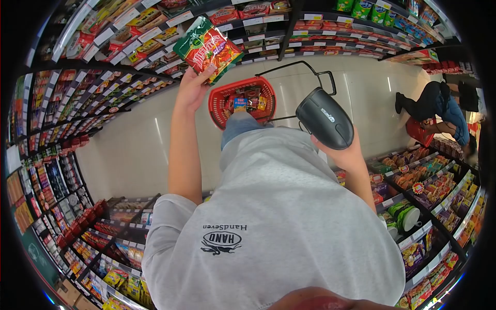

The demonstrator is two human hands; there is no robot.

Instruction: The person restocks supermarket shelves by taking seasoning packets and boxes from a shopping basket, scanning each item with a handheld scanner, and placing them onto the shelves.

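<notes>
My left hand (196,85) is raised at the left, with the thumb over the lower edge of a red and green snack packet (209,49). Behind the packet the other fingers are hidden. My right hand (343,155) is closed about the near end of a broad black handle (326,120) with white lettering, its fingers mostly hidden underneath. Thin black rods run from this handle towards a red shopping basket (214,106) on the floor by my legs. Several packets (248,101) lie inside the basket, including a blue one.
Shelves of packaged snacks (150,36) curve round the front and left. More stocked shelves (418,186) stand at the right and behind me. On the pale tiled floor (361,82) at the right, a person in blue (449,111) is beside another red basket (418,130).
</notes>
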